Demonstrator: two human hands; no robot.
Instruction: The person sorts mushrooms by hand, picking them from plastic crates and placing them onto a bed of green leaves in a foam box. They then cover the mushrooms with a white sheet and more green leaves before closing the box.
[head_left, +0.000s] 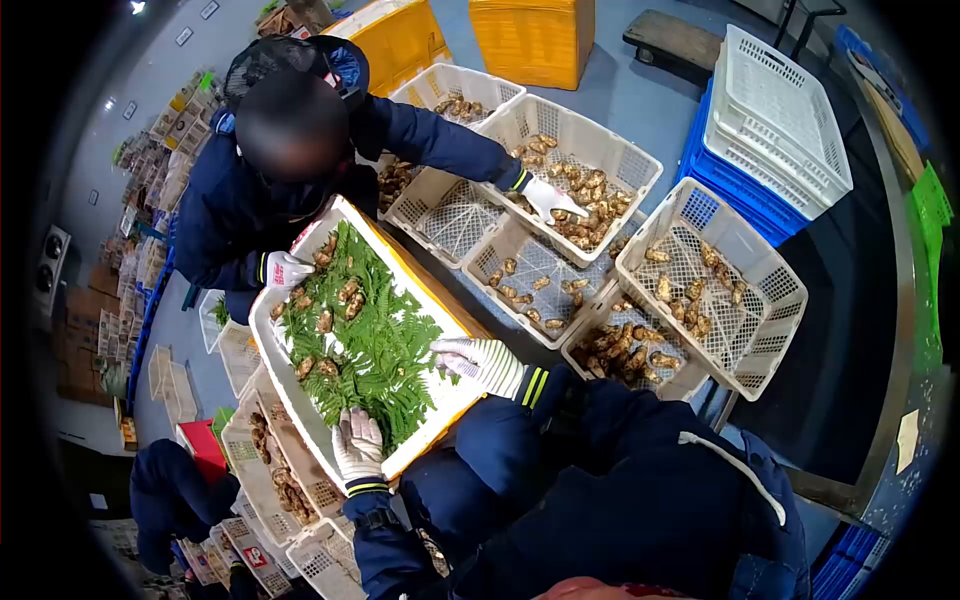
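Observation:
My left hand [358, 445], in a striped glove, is at the near edge of a white foam box [300, 420], its fingers stretched out against the fern leaves [385, 330]. My right hand [482, 365], gloved the same way, reaches over the box's right side. Its fingers are extended and touch the fern tips; a bit of green shows beneath them. Brown-and-white mushrooms [325, 320] lie on the ferns along the far left side of the box. Across from me, a person rests one gloved hand [287, 270] on the box rim and reaches the other [553, 200] into a mushroom crate.
White plastic crates [715, 290] with mushrooms stand to the right and behind the box. Stacked white and blue crates [775, 120] are at upper right, beside a black surface [830, 330]. More crates [285, 460] and another person [175, 500] are at lower left. Yellow-wrapped boxes [530, 45] stand behind.

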